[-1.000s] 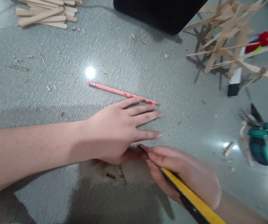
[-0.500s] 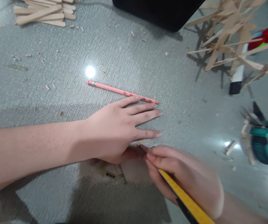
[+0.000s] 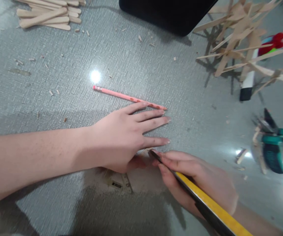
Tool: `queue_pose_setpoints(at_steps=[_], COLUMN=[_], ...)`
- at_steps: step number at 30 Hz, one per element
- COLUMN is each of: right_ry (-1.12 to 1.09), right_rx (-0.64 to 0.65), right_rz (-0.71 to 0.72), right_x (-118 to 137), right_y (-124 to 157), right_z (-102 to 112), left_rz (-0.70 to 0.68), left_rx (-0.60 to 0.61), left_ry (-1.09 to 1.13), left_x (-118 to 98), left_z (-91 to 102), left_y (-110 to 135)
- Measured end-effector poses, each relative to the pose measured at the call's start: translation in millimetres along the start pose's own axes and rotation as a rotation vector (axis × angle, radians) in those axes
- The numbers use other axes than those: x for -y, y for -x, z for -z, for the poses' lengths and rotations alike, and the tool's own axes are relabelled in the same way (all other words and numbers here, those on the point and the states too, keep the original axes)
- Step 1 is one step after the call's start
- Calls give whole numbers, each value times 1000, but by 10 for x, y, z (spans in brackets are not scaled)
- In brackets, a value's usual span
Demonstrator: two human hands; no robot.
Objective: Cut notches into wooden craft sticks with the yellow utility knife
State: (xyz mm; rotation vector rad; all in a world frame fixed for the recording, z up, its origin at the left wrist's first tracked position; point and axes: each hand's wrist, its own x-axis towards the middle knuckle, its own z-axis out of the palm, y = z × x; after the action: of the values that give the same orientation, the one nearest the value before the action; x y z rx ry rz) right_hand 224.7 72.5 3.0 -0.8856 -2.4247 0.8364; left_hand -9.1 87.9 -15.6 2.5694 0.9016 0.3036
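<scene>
My left hand [image 3: 129,134] lies flat on the grey table, fingers stretched out, palm pressing on something mostly hidden beneath it; a sliver of wood shows at its lower edge by the thumb. My right hand [image 3: 193,178] is closed round a yellow and black utility knife [image 3: 205,205], whose tip touches the table just below my left little finger. A pink pencil [image 3: 129,96] lies right beyond my left fingertips.
A pile of wooden craft sticks [image 3: 49,14] lies at the far left. A glued stick structure [image 3: 245,42] stands at the far right, a black object [image 3: 166,13] behind it. Green-handled pliers [image 3: 273,147] lie at right. Wood chips are scattered about.
My right hand and the knife shift slightly back and forth at the edge of my left hand. My left hand stays flat and still.
</scene>
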Motion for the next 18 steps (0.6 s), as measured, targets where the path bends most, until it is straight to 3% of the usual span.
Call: queue_pose_setpoints(at_steps=[18], right_ry=[-29], right_rx=[-15], right_rz=[30], right_x=[1], right_y=[-52], right_z=[0], left_rz=[-8], left_rx=[-1], left_ry=[-11], left_x=[15], left_z=[0], left_y=[8])
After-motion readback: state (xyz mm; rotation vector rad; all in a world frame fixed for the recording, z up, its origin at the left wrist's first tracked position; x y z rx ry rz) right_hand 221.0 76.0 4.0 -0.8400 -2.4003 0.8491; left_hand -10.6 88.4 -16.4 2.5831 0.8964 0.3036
